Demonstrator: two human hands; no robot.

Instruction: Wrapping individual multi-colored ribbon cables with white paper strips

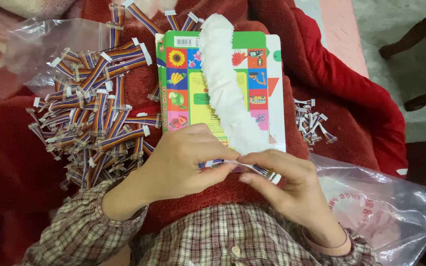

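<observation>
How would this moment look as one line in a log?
left hand: pinching ribbon cable | right hand: pinching same cable | white strip on picture book | cable pile at left

One head cam, looking steeply down from close up at lap w/ red blanket [20, 162]; floor [400, 74] at top right. No 2nd view.

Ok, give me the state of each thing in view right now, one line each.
Left hand: pinching one end of a ribbon cable.
Right hand: pinching the same cable.
Ribbon cable: held between both hands, off the lap.
Big cable pile: loose heap on the red blanket.
Small cable pile: loose, right of the book.
Picture book: closed, lying flat.
White strip: laid along the book.
Plastic bag: crumpled, lower right.
</observation>
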